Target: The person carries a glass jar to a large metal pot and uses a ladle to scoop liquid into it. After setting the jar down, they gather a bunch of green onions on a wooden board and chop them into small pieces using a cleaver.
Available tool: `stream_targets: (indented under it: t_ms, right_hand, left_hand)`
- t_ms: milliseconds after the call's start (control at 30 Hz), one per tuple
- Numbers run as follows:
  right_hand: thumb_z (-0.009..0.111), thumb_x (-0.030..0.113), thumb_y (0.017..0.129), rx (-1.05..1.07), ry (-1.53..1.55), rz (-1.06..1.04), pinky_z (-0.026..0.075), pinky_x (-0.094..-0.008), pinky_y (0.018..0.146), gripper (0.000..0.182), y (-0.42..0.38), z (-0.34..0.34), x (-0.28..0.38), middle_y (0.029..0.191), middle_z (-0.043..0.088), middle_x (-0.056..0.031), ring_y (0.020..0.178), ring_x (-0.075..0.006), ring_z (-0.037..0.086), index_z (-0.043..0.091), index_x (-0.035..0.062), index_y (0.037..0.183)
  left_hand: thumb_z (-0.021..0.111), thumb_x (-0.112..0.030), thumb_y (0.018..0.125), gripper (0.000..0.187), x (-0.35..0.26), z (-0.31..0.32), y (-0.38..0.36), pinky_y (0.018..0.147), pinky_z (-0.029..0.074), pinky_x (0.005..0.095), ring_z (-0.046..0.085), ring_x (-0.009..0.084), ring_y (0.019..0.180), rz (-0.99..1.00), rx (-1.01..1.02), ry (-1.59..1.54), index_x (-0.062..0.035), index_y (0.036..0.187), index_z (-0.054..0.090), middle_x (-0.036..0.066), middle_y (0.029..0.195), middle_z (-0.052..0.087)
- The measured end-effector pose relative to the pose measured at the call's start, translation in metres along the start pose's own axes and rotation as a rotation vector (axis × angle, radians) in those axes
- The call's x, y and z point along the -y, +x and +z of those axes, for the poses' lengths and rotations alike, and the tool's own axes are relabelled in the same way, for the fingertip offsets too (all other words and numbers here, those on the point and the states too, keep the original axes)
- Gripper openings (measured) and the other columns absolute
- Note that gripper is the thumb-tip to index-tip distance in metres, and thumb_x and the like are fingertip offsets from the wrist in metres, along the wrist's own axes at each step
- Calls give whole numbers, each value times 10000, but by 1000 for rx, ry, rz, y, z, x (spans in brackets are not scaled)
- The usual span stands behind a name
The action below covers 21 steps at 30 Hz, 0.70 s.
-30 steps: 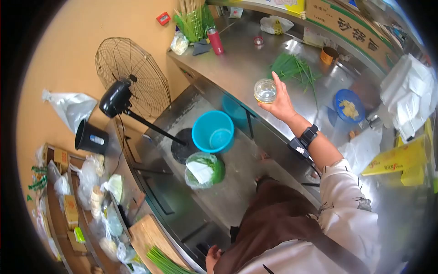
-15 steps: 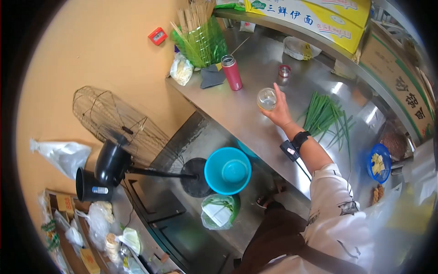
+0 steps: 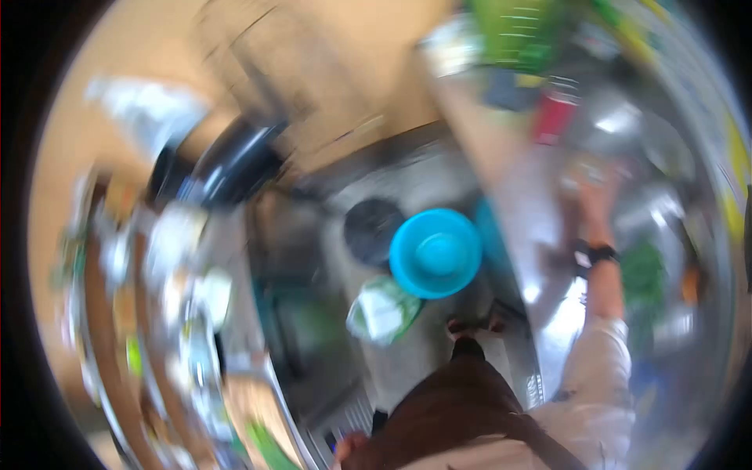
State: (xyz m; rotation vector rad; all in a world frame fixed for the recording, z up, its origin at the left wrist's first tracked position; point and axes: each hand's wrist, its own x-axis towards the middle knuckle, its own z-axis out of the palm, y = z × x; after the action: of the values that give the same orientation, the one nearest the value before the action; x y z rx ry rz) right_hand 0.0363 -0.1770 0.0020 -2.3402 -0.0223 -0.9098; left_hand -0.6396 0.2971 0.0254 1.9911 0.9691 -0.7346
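My right hand (image 3: 599,192) is over the steel counter (image 3: 513,192), wearing a dark wristband, and smeared by motion. It is around a clear glass (image 3: 578,174), which shows only as a pale blur. Beyond it on the counter stands a pinkish-red bottle (image 3: 556,117). Green stalks (image 3: 644,274) lie beside my right forearm. At the bottom edge, next to my dark apron, a small part of my left hand (image 3: 349,448) shows; its fingers are too blurred to read.
A turquoise bucket (image 3: 464,270) stands on the floor by the counter, with a bagged bin (image 3: 382,311) beside it. A black fan (image 3: 239,160) stands at the left. Shelves with bags (image 3: 176,235) line the lower left. A green bag (image 3: 513,31) is at the counter's far end.
My view has swung left and down, so the counter and bottle shift right. More of the left shelving shows, and my left hand has come into view. My right hand stays over the counter.
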Motion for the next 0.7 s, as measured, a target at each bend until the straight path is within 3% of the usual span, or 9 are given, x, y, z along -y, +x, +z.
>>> stream_targets:
  t_ms: [100, 167, 233, 300, 367, 500, 533, 633, 700]
  right_hand:
    - [808, 370, 675, 113, -27, -82, 387, -458, 1009, 861, 6, -6, 2, 1279, 450, -240, 1201, -372, 437, 390, -22, 1318]
    - [802, 429, 694, 157, -80, -148, 419, -465, 973, 836, 6, -19, 13, 1233, 474, -245, 1153, -373, 472, 427, -49, 1268]
    - [795, 489, 712, 145, -125, -220, 452, -473, 937, 827, 6, -40, 32, 1187, 498, -250, 1105, -374, 507, 465, -76, 1218]
    - [803, 417, 741, -133, 58, -324, 521, -450, 826, 673, 8, -47, 19, 1075, 608, -249, 945, -348, 629, 551, -85, 1112]
    - [719, 318, 843, -41, 11, -399, 507, -433, 855, 520, 8, -38, 2, 1125, 601, -233, 990, -328, 617, 555, -78, 1137]
    - [607, 250, 938, -50, 31, -501, 459, -417, 942, 404, -74, -44, 149, 1180, 584, -222, 1069, -302, 580, 548, -66, 1182]
    - [566, 249, 959, 41, 166, -598, 433, -412, 973, 389, -108, -31, 177, 1195, 575, -220, 1099, -296, 558, 545, -60, 1195]
    - [492, 193, 989, 790, 445, -367, 404, -363, 998, 332, -232, -46, 349, 1226, 572, -149, 1136, -257, 527, 541, -15, 1242]
    - [492, 174, 982, 1096, 695, -310, 408, -337, 978, 300, -311, -16, 386, 1184, 602, -117, 1096, -203, 545, 577, -19, 1195]
  left_hand:
    - [508, -341, 932, 344, -13, 10, -52, 830, 496, 447, 607, 397, 984, 73, -49, 72, -55, 1087, 619, 205, 1025, 651]
    - [513, -333, 925, 404, -24, 23, -58, 917, 471, 430, 576, 390, 1081, -99, -121, 39, -61, 1216, 580, 212, 1137, 626]
    - [530, -300, 928, 369, -27, 28, -64, 874, 485, 429, 601, 379, 1024, -81, -183, -20, -43, 1188, 584, 206, 1085, 642]
    - [549, -253, 904, 362, -16, 36, -73, 907, 472, 416, 588, 368, 1052, -137, -279, -156, -54, 1205, 575, 191, 1137, 621]
    - [578, -202, 866, 365, -18, 21, -85, 955, 445, 422, 549, 380, 1117, -213, -382, -259, -68, 1206, 577, 192, 1203, 587]
    - [670, -129, 776, 528, 28, 16, -102, 1042, 352, 471, 415, 407, 1251, -161, -1092, -47, -30, 1266, 498, 212, 1342, 452]
    - [691, -120, 753, 608, 38, 1, -112, 1072, 309, 494, 355, 428, 1294, -210, -1205, 24, -6, 1301, 454, 229, 1386, 397]
    - [737, -172, 734, 838, 92, -39, -132, 1108, 234, 514, 257, 466, 1348, -343, -1382, 60, 33, 1407, 281, 279, 1439, 298]
    - [792, -249, 689, 958, 133, -69, -138, 1111, 217, 519, 214, 466, 1368, -389, -1386, 63, 62, 1414, 250, 291, 1449, 276]
